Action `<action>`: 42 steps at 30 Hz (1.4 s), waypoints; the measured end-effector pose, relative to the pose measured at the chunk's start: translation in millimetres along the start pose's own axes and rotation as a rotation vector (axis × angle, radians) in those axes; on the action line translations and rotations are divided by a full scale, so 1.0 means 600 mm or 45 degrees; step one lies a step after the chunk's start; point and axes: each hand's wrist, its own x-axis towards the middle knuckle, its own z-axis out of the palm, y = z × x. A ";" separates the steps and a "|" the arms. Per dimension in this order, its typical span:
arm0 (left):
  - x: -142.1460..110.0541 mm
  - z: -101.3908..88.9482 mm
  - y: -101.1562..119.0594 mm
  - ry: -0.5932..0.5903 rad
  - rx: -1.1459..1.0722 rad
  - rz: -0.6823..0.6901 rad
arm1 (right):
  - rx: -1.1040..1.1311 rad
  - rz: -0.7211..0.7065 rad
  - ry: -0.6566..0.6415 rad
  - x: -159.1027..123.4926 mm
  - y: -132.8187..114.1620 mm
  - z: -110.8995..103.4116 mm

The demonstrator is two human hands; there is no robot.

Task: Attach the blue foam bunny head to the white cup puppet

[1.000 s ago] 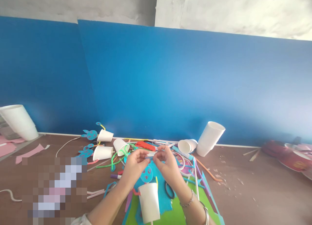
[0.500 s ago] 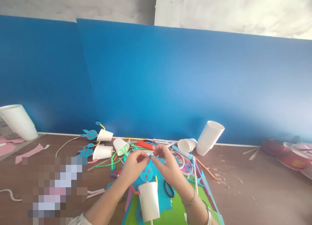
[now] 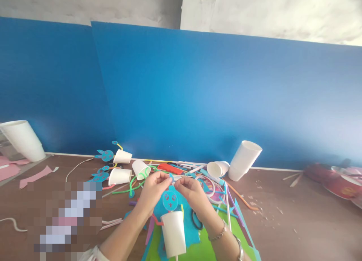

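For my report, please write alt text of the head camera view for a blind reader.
The left hand and right hand pinch something small and thin above a blue foam face and a white paper cup. Pipe cleaners, straws and cups lie on a brown table before a blue board.

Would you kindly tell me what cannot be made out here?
Head view:
Whatever the left hand and right hand pinch: hidden by fingers.
Stick below the paper cup: cut off by bottom edge.
Red plate: cut off by right edge.
Table at lower left: under a pixelated patch.
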 end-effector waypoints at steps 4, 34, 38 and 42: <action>-0.003 0.001 0.000 0.011 0.047 0.051 | 0.034 -0.001 0.040 0.000 0.000 0.004; -0.004 0.007 -0.001 -0.033 -0.076 0.071 | -0.086 -0.019 0.145 0.007 0.012 -0.001; -0.008 0.007 -0.002 -0.085 -0.238 -0.032 | 0.001 -0.028 0.101 0.008 0.012 -0.001; -0.010 0.005 -0.003 -0.139 -0.354 -0.076 | 0.111 -0.099 0.064 0.008 0.011 0.000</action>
